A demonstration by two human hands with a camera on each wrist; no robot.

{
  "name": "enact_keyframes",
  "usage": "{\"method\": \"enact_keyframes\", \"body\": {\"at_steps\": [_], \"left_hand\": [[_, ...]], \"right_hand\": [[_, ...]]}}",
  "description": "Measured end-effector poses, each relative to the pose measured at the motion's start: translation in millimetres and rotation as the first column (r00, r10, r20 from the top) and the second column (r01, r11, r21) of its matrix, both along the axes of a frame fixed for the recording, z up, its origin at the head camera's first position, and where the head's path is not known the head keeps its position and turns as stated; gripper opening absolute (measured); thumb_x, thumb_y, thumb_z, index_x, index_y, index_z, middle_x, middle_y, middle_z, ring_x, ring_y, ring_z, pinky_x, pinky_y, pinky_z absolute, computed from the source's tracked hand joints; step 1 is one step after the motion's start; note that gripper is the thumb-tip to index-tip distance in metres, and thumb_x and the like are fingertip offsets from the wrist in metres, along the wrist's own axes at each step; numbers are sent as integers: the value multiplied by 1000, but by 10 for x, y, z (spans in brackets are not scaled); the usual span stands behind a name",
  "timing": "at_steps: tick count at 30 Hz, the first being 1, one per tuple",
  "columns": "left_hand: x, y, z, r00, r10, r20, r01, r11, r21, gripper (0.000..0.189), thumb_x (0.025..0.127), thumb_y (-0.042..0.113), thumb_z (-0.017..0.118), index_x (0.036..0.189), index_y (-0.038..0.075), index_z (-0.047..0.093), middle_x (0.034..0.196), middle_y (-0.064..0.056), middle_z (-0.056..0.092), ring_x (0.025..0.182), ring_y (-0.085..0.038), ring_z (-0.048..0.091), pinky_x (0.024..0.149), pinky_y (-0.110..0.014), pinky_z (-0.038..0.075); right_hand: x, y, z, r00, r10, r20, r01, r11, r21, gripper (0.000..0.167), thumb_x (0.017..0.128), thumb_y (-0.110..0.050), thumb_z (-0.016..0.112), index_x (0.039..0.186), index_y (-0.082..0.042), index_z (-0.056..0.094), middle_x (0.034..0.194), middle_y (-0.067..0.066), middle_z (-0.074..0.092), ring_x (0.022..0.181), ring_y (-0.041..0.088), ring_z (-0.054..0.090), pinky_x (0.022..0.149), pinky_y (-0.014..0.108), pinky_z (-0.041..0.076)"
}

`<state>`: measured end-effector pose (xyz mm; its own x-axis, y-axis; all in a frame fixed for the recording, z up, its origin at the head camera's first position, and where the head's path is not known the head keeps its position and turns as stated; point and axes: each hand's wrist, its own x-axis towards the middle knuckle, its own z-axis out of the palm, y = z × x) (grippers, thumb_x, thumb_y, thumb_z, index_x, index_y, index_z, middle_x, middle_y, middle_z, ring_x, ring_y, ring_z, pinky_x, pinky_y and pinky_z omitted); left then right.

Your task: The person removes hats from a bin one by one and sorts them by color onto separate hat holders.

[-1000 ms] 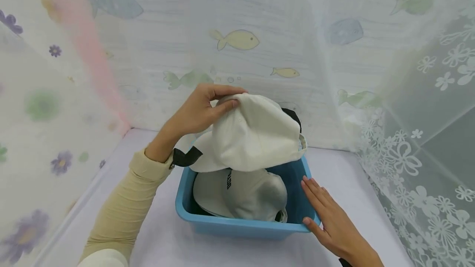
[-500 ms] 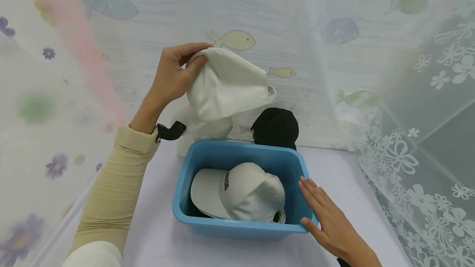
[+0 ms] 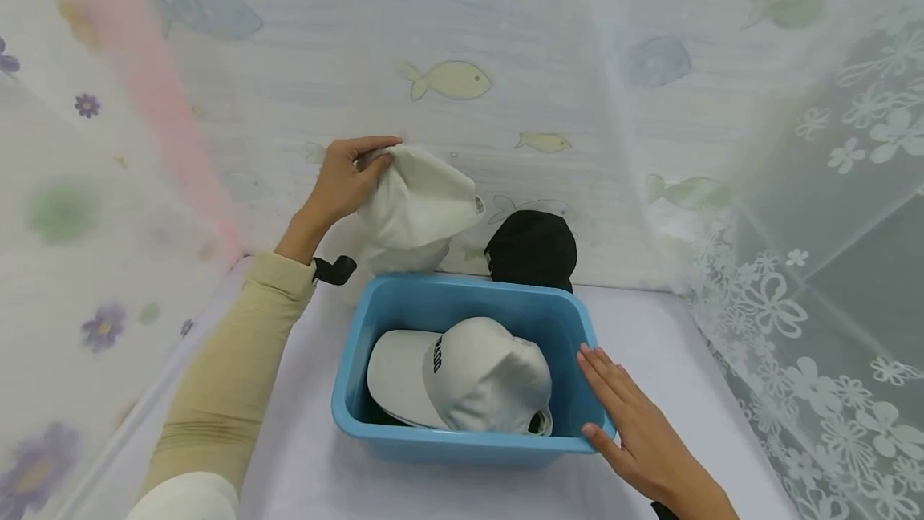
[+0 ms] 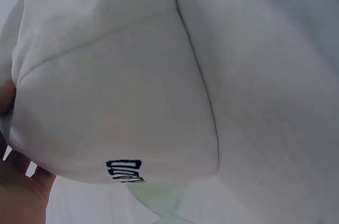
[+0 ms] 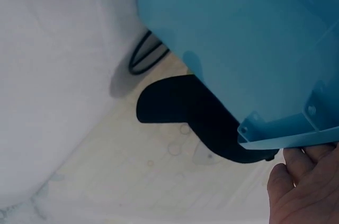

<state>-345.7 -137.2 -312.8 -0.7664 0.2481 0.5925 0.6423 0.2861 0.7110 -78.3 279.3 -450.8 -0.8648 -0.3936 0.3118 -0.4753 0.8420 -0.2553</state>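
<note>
My left hand (image 3: 345,183) pinches a white baseball cap (image 3: 422,203) by the top of its crown, behind the basin. Black lettering shows on a white cap's crown (image 4: 122,102) in the left wrist view, with fingers at the left edge. Below the held cap, another pale, cap-like shape (image 3: 411,257) is partly hidden. Inside the blue plastic basin (image 3: 462,444) lies a white cap (image 3: 491,375), its brim to the left and dark letters on its front. With straight fingers, my right hand (image 3: 638,424) rests against the basin's right rim.
A black cap (image 3: 534,249) stands behind the basin, against the fish-printed curtain (image 3: 613,183); its brim shows in the right wrist view. A thin black loop (image 5: 145,57) lies near the basin. White cloth (image 3: 303,432) covers the surface, with lace curtain (image 3: 816,375) on the right.
My left hand has lifted the white cap off the basin, carried it left and back, then lowered it slightly behind the basin. The right hand has stayed at the rim.
</note>
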Motion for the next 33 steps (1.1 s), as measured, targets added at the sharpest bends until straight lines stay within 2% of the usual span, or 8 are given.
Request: {"method": "enact_keyframes", "body": {"at_steps": [4,10,15,21,25,28,33], "left_hand": [[-68,-8,-151,998,-39,47,39,999,8,29,101,5,62,128,-1,70,132,-17,67,122,-22,61,101,-26,48],[-178,-17,-338,992,-86,93,81,995,64,29,97,5,69,125,-2,71,123,-15,72,101,-5,65,88,-18,52],[-189,-22,-409,981,-127,146,107,984,139,31,95,1,70,123,-10,68,113,-6,76,91,-3,69,81,-17,54],[-210,-16,-484,969,-124,214,87,981,173,33,94,3,71,124,-11,67,107,8,74,94,-4,69,83,-18,55],[-265,-17,-571,963,-122,239,83,983,166,36,95,9,73,127,-7,67,113,4,75,98,-2,69,87,-18,54],[-301,-14,-630,959,-122,257,84,985,153,37,95,12,74,127,-5,68,117,0,74,99,-3,69,86,-19,55],[-336,-10,-698,938,-131,321,91,986,137,36,97,16,72,129,-1,68,120,-3,73,96,-4,68,82,-19,55]], "right_hand": [[-6,16,-4,1000,-5,-5,5,1000,-1,79,96,-35,66,161,-12,30,167,5,30,157,18,16,119,12,-5],[-6,36,-5,1000,-16,6,16,1000,-9,78,96,-34,66,162,-14,29,167,5,30,156,24,20,119,11,-5],[15,38,-14,1000,-20,16,21,1000,-18,78,96,-33,66,162,-14,29,167,3,29,156,24,21,118,11,-6],[22,46,-16,1000,-19,13,19,1000,-25,77,96,-33,66,161,-11,31,167,3,29,157,20,18,118,10,-5],[25,45,-19,1000,-18,15,19,999,-27,77,96,-32,66,161,-11,31,167,5,29,157,15,14,118,10,-5],[32,42,-17,1000,-22,12,22,999,-27,77,96,-32,66,161,-11,31,167,3,29,157,18,16,119,11,-4],[31,40,-10,1000,-19,4,20,999,-30,77,96,-32,66,161,-11,31,167,3,29,157,21,19,120,12,-3]]}}
